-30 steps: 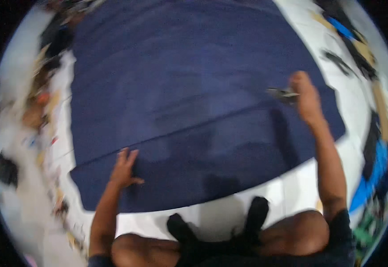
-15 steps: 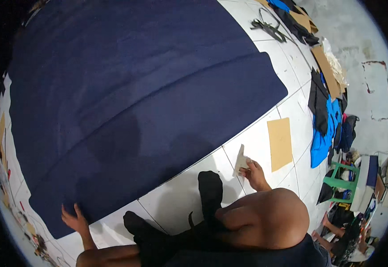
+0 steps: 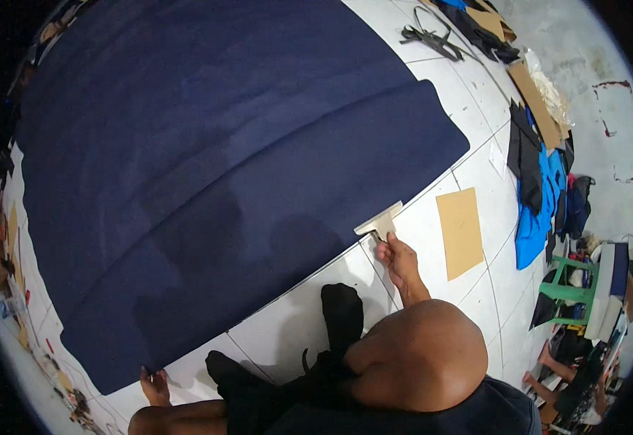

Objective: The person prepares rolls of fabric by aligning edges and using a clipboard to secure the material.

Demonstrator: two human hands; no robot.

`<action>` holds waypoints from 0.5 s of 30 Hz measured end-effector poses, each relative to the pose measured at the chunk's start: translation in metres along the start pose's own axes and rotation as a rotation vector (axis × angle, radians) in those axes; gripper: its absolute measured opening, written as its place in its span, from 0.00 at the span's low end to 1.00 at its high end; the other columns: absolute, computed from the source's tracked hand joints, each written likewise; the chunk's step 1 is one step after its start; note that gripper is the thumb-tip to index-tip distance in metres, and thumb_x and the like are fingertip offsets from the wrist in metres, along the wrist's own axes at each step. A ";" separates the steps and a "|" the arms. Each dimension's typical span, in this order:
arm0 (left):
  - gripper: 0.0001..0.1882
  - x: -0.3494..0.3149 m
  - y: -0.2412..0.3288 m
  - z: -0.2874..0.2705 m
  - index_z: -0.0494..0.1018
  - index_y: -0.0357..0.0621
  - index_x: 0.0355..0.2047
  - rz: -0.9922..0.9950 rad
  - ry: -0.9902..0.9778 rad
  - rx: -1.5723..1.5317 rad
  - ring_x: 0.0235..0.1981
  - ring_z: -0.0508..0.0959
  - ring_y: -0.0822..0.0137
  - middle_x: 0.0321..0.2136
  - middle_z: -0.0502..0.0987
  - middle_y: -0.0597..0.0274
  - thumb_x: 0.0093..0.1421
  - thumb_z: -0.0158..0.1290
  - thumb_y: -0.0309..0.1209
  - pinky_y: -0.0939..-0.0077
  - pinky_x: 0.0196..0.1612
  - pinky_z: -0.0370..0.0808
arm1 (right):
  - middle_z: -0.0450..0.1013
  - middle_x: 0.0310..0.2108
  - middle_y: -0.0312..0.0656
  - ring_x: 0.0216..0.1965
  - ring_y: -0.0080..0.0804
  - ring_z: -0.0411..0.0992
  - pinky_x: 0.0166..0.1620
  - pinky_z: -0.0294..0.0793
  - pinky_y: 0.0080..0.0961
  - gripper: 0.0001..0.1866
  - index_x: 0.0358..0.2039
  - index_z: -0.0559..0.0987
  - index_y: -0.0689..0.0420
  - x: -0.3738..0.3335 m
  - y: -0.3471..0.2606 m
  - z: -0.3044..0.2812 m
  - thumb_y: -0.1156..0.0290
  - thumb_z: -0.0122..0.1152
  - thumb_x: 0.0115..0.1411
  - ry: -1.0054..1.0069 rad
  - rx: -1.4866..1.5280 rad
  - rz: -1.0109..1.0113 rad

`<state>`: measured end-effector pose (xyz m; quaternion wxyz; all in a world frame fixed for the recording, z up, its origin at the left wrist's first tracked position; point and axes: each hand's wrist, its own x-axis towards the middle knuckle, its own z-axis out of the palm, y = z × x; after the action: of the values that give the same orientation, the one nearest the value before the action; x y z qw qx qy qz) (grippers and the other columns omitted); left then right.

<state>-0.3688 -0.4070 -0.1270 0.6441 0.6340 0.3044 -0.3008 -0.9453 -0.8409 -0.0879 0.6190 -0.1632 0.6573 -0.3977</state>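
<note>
A large navy fabric (image 3: 273, 167) is spread over the floor, with a long fold or ridge across it. At its near left edge is my left hand (image 3: 155, 390), fingers curled and closed on the border. My right hand (image 3: 398, 259) grips a pale, flat T-shaped tool, like a wide scraper (image 3: 384, 221). The tool's long straight edge lies over the fabric's near border, right of the middle. My fingers wrap round its narrow end, and part of it is hidden by them.
A tan cardboard sheet (image 3: 461, 233) lies on the white tiles (image 3: 324, 272) to the right. My socked feet (image 3: 342, 315) stand close to the fabric. Black and blue cloth pieces (image 3: 538, 196), a green stool (image 3: 574, 290) and another person's legs (image 3: 556, 370) are farther right.
My right hand has moved up and left, bringing the scraper from above the tiles onto the fabric's border. My left hand has gone from spread on the fabric to curled at its near edge.
</note>
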 end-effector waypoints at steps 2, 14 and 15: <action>0.13 0.000 -0.005 0.006 0.66 0.45 0.37 -0.021 -0.080 0.038 0.25 0.70 0.67 0.30 0.71 0.64 0.59 0.53 0.38 0.73 0.27 0.70 | 0.74 0.28 0.41 0.28 0.25 0.72 0.33 0.74 0.19 0.18 0.34 0.76 0.64 0.006 0.002 -0.002 0.59 0.59 0.59 -0.041 -0.022 -0.025; 0.22 0.016 -0.018 -0.013 0.69 0.50 0.45 0.025 -0.124 -0.180 0.39 0.75 0.63 0.43 0.74 0.65 0.50 0.55 0.41 0.70 0.38 0.75 | 0.70 0.31 0.35 0.30 0.22 0.68 0.29 0.69 0.19 0.15 0.35 0.74 0.51 0.092 -0.071 -0.036 0.54 0.60 0.57 -0.082 -0.207 0.057; 0.28 0.014 -0.015 -0.019 0.66 0.51 0.50 0.082 -0.182 -0.182 0.41 0.75 0.61 0.45 0.73 0.64 0.48 0.57 0.42 0.69 0.39 0.76 | 0.70 0.27 0.33 0.27 0.21 0.67 0.26 0.66 0.18 0.11 0.34 0.73 0.51 0.093 -0.069 -0.027 0.59 0.57 0.58 -0.152 -0.153 0.082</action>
<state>-0.3720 -0.3885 -0.1475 0.7359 0.5548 0.2444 -0.3015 -1.0068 -0.9419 -0.1037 0.6686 -0.2124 0.6430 -0.3072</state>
